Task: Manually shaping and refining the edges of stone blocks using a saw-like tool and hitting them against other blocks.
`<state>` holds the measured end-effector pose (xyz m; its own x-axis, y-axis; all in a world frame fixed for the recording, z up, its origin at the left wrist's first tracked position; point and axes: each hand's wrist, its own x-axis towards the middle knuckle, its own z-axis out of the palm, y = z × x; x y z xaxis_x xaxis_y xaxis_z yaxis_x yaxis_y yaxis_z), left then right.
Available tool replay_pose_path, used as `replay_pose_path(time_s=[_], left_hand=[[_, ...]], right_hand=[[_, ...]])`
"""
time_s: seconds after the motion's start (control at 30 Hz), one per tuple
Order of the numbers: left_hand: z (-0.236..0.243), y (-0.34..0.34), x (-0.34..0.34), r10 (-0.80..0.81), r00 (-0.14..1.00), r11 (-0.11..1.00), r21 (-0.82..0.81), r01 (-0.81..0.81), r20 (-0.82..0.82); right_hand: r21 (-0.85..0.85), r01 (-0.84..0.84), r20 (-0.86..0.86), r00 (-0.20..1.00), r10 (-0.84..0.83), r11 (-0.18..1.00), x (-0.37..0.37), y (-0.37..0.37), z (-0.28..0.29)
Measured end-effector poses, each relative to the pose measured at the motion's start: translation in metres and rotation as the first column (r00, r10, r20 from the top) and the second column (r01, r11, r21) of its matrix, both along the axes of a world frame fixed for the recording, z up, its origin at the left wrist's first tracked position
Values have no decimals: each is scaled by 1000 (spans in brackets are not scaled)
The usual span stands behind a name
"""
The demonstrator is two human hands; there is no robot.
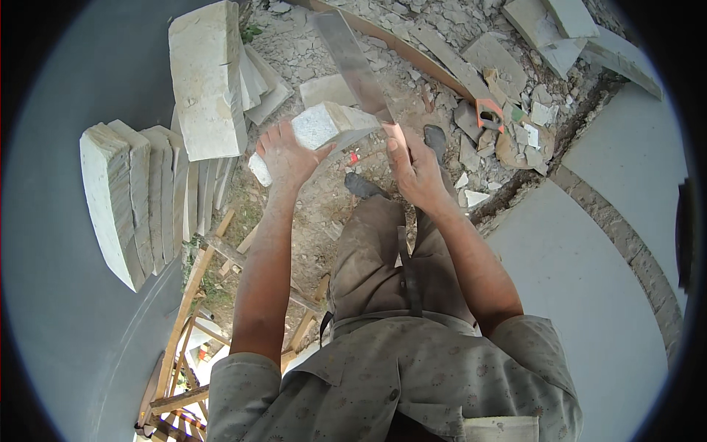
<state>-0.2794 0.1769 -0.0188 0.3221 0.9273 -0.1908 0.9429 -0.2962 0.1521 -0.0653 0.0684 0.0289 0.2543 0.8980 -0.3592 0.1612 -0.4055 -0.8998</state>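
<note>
A pale, rough-faced block (315, 127) is in front of me, its bright white broken end toward my left. My left hand (289, 156) grips that end, with the thumb along the near side and the fingers over the top. My right hand (416, 169) is closed round the pale pinkish handle of a long, flat-bladed tool, much like a machete. Its broad metal blade (350, 59) points up and to the left, behind the block's right end. Whether the blade touches the block I cannot tell.
Pale slabs (121, 199) stand stacked at left by a grey wall (51, 191). A wooden frame (188, 324) leans at lower left. Rubble (280, 51) covers the ground. An orange-handled handsaw (489, 115) lies at right, near broken slabs (541, 33) and a grey surface (567, 258).
</note>
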Motion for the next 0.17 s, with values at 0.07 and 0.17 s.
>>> replay_pose_path(time_s=[0.07, 0.17], left_hand=[[2, 0, 1, -1, 1000, 1000, -6, 1, -17], [8, 5, 4, -8, 996, 996, -85, 0, -88]], right_hand=[[77, 26, 0, 1000, -26, 997, -16, 1, -7], [-207, -98, 45, 993, 109, 973, -27, 4, -25]])
